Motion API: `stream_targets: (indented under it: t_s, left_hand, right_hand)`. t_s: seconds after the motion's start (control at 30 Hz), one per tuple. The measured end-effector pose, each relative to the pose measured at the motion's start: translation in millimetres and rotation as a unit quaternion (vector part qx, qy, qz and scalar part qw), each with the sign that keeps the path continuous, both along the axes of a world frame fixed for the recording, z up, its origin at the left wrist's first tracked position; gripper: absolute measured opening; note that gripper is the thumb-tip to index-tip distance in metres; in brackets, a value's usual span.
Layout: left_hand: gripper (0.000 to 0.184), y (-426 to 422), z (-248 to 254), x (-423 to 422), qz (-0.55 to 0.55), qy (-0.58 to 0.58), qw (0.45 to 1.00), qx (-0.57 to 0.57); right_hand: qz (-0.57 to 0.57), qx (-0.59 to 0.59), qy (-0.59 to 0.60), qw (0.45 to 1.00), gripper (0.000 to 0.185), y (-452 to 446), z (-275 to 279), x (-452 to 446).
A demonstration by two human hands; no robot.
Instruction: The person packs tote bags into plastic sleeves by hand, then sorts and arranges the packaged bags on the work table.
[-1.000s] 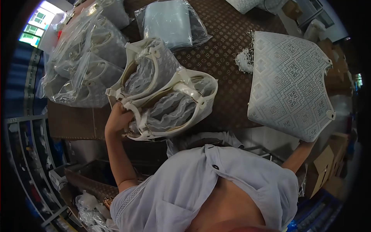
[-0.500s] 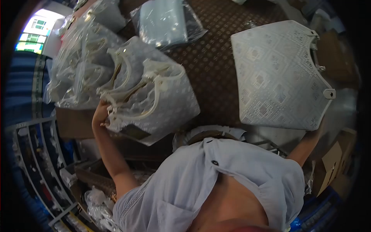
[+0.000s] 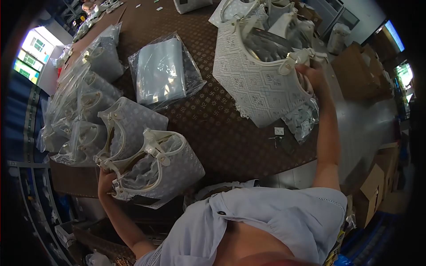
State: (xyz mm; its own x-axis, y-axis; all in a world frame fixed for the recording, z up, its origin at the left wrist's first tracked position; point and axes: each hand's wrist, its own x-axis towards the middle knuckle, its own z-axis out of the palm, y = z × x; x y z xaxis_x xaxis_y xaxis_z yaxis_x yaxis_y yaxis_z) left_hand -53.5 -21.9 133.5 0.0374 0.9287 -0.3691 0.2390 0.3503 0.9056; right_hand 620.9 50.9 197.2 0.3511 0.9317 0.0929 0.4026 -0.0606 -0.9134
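My left hand is closed on the end of a pale patterned handbag by the table's near left edge. Clear plastic shows in that bag's opening, between its cream handles. Just behind it stands a similar handbag. On the far right, my right hand grips the top end of a white handbag with a diamond pattern, by its handle fitting. This bag looks upright, with grey wrapping inside; its underside contact is hard to judge. My right fingers are partly hidden by the bag.
Plastic-covered handbags line the table's left side. A flat pale packet in clear film lies mid-table. More white bags stand behind the right one. Crumpled plastic and a small white tag lie near the brown table's right edge.
My right hand has carried the white handbag from the right edge inward and away from me, turning it upright. My left hand keeps its hold. The view has shifted, showing more table.
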Motion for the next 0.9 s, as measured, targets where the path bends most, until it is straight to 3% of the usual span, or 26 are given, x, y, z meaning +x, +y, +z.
stream_targets:
  t_s: [0.07, 0.13, 0.33, 0.53, 0.6, 0.63, 0.7, 0.73, 0.77, 0.83, 0.9]
  left_hand:
    - [0.034, -1.7, 2.3, 2.3, 0.007, -0.018, 1.000, 0.006]
    - [0.032, -5.3, 10.3, 20.4, 0.032, -0.007, 0.999, 0.011]
    - [0.031, -8.7, 12.2, 23.0, 0.055, 0.018, 0.998, -0.005]
    - [0.032, -9.1, 28.0, 44.8, 0.080, 0.060, 0.994, -0.039]
    - [0.039, -9.9, 39.4, 58.1, -0.048, 0.210, 0.975, -0.048]
    - [0.039, -13.9, 42.8, 71.1, -0.042, 0.210, 0.976, -0.049]
    - [0.036, -26.1, 42.3, 98.3, -0.092, 0.329, 0.940, -0.023]
    - [0.041, -35.2, 30.3, 100.5, -0.131, 0.350, 0.924, 0.078]
    - [0.041, -41.5, 16.7, 103.5, -0.122, 0.350, 0.926, 0.077]
    - [0.030, -50.7, 3.2, 112.0, -0.138, 0.481, 0.861, 0.096]
    - [0.029, -65.4, 12.4, 121.7, -0.115, 0.436, 0.877, 0.164]
  right_hand:
    - [0.044, -0.011, -0.043, 0.998, 0.036, 50.5, -14.3, 6.7]
    - [0.052, -0.052, -0.222, 0.972, 0.035, 94.4, -22.0, -6.9]
    - [0.028, -0.054, -0.356, 0.932, 0.036, 162.7, -39.8, -63.8]
    - [0.070, -0.036, -0.355, 0.932, 0.040, 176.3, -52.1, -82.9]
    - [0.079, -0.045, -0.352, 0.932, 0.042, 179.9, -57.2, -76.6]
    - [0.072, -0.069, -0.347, 0.933, 0.046, 181.3, -59.2, -71.2]
    - [0.071, -0.084, -0.345, 0.932, 0.050, 181.5, -65.5, -61.7]
    - [0.054, -0.075, -0.364, 0.927, 0.051, 180.4, -69.2, -60.1]
    - [0.037, -0.064, -0.383, 0.921, 0.052, 179.5, -72.5, -60.2]
    - [0.028, -0.041, -0.397, 0.916, 0.053, 175.5, -75.3, -67.1]
    - [0.011, -0.021, -0.408, 0.913, 0.053, 172.9, -73.7, -73.0]
